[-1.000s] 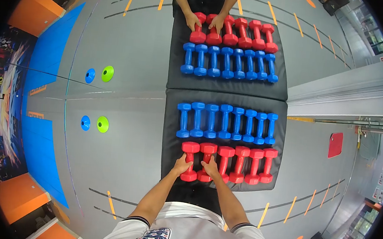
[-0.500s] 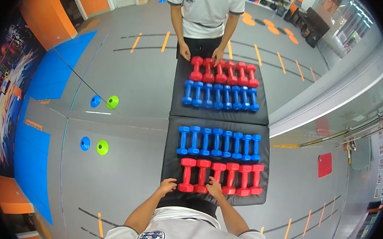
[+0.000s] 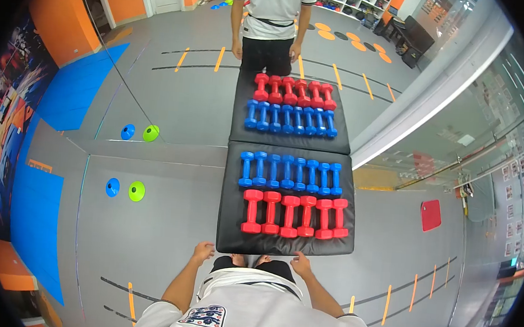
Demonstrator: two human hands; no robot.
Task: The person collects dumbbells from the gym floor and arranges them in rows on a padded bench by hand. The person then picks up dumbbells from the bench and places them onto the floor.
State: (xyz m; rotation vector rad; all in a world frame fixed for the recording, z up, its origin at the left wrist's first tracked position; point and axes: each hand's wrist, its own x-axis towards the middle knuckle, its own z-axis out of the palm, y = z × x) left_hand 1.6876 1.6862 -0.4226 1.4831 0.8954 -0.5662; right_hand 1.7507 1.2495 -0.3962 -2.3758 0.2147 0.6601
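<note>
On a black padded mat [image 3: 280, 245] lie a row of several red dumbbells [image 3: 289, 216] and, beyond it, a row of several blue dumbbells [image 3: 287, 172]. Both rows are side by side, each dumbbell pointing away from me. My left hand [image 3: 203, 252] is off the near left corner of the mat, open and holding nothing. Just off the near edge, below the red row, my right hand [image 3: 300, 263] is open too, with nothing in it. Neither hand touches a dumbbell.
A mirror beyond the mat reflects the dumbbells and my body [image 3: 271, 18]. On the floor at left are a blue cone [image 3: 112, 188] and a green cone [image 3: 136, 191]. A red mat [image 3: 431, 216] lies at right, near a glass wall.
Both hands have let go of the two leftmost red dumbbells and drawn back toward my body, off the mat. My view has tilted up, showing more of the reflection.
</note>
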